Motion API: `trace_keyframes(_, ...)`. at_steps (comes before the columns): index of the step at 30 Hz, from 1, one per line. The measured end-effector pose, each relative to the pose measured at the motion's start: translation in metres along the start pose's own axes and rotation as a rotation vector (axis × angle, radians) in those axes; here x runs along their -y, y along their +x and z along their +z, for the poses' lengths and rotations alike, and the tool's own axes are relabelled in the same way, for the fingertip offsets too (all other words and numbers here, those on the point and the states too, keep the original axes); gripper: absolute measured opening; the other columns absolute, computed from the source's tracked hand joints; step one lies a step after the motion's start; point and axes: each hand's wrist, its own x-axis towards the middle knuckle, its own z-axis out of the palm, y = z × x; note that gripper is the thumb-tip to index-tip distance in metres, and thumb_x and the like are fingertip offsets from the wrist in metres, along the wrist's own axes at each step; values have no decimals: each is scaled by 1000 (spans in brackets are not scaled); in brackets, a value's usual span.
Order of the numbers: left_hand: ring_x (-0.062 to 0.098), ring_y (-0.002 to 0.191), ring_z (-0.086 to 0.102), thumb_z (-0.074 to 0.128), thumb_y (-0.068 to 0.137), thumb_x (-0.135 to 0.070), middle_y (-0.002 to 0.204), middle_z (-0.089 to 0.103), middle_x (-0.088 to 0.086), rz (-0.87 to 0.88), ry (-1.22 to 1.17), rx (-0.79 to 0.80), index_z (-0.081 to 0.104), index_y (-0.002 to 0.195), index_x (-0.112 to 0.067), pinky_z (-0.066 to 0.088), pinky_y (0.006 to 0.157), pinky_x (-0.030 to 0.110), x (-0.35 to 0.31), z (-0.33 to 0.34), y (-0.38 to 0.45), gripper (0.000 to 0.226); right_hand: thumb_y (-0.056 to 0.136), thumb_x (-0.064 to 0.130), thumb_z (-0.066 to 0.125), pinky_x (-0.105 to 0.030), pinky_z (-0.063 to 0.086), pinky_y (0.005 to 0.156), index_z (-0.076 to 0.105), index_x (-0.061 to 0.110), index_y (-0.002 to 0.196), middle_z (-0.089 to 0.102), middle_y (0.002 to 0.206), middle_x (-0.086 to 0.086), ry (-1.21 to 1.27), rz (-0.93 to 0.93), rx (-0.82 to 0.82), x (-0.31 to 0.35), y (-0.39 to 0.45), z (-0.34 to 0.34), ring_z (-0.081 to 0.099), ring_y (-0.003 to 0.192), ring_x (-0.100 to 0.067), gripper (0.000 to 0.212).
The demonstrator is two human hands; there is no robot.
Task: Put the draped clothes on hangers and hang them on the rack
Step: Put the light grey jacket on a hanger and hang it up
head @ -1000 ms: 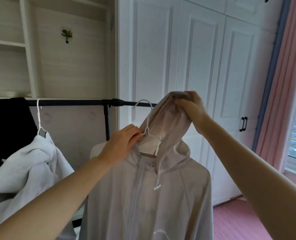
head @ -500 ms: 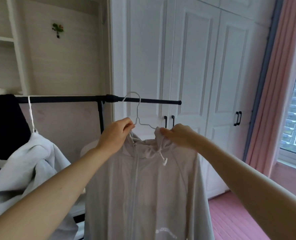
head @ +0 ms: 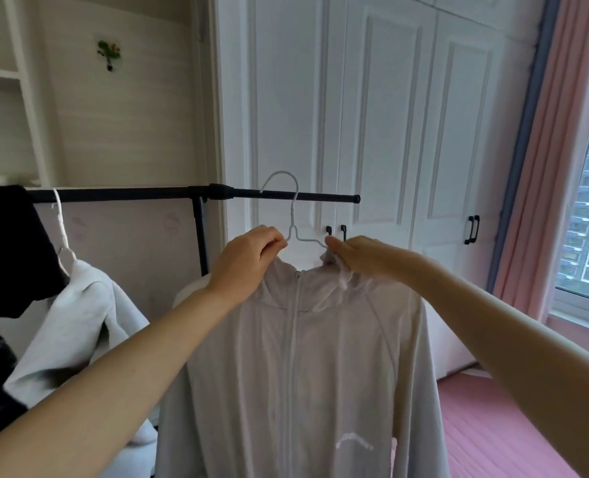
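A thin pale grey zip-up hooded jacket (head: 303, 367) hangs on a white wire hanger (head: 293, 215), whose hook sits at the black rack rail (head: 141, 194). My left hand (head: 248, 257) pinches the jacket's collar at the hanger's left shoulder. My right hand (head: 365, 258) grips the collar and drawstring at the hanger's right shoulder. The hood has dropped behind the jacket, out of sight.
A light grey sweatshirt (head: 79, 322) hangs on another white hanger (head: 60, 232) to the left, beside a black garment (head: 6, 250) draped over the rail. White wardrobe doors (head: 389, 132) stand behind. A pink curtain (head: 555, 167) and a window are on the right.
My right hand let the hood fall back and came down from above to the collar's right side. The hanger's hook rose level with the rail. The left hand kept its hold.
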Motion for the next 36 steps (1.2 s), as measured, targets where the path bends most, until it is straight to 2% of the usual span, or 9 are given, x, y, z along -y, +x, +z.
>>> trace_keyframes(3,5,71,53,59,93,-22,81,56,-1,-90,-68,10,68,90,-10,38,65,12,-2,2,6,16,97,50,37,-31,45,83,60,16,116,64,104,1,-10,-136,-64,1,-4,12,56,90,-19,46)
trace_keyframes(6,6,72,51,64,90,-24,84,55,4,-134,-102,35,69,86,-8,37,65,9,-2,2,8,17,94,27,51,-14,41,64,60,17,81,64,79,7,-39,-248,-184,-7,-4,16,59,79,-19,19)
trace_keyframes(10,11,71,52,67,86,-29,82,55,6,-178,-127,40,69,79,-6,38,66,15,7,-4,8,23,91,7,51,-5,38,55,50,21,57,57,58,17,179,-215,-278,-22,0,12,54,61,2,37)
trace_keyframes(16,12,88,58,66,88,-21,98,58,8,-159,-167,50,71,100,-12,42,76,7,19,-11,6,16,92,5,50,-6,40,57,39,18,52,68,75,-5,335,-163,-411,-45,3,3,65,81,-16,44)
trace_keyframes(20,2,72,52,64,90,-21,95,61,7,-183,-122,130,67,99,-14,38,66,4,23,-5,7,12,88,3,55,-6,40,54,34,13,57,65,81,-27,428,-125,-412,-58,5,1,66,81,-17,39)
trace_keyframes(23,5,68,53,65,89,-25,88,66,6,-231,-155,80,67,95,-10,38,60,7,25,8,5,16,88,20,64,-10,41,52,47,11,60,62,68,-7,401,-64,-379,-73,5,-1,58,67,-13,33)
trace_keyframes(28,12,77,58,71,83,-34,83,61,1,-354,-176,-21,55,116,-18,40,65,18,28,33,7,40,89,54,51,-31,46,73,42,19,120,69,85,-1,380,41,-237,-92,0,4,62,82,-20,47)
trace_keyframes(32,9,69,56,68,82,-47,75,60,1,-458,-98,-14,47,111,-19,37,58,19,28,52,17,46,89,43,58,-26,32,53,53,12,67,50,64,-1,23,38,-177,-105,5,12,48,66,-19,38)
trace_keyframes(36,12,65,58,62,84,-52,71,64,4,-462,-119,84,56,99,-18,38,57,22,36,65,31,38,91,27,59,-24,29,51,46,20,55,44,54,4,207,-38,-251,-108,24,15,39,53,-10,39)
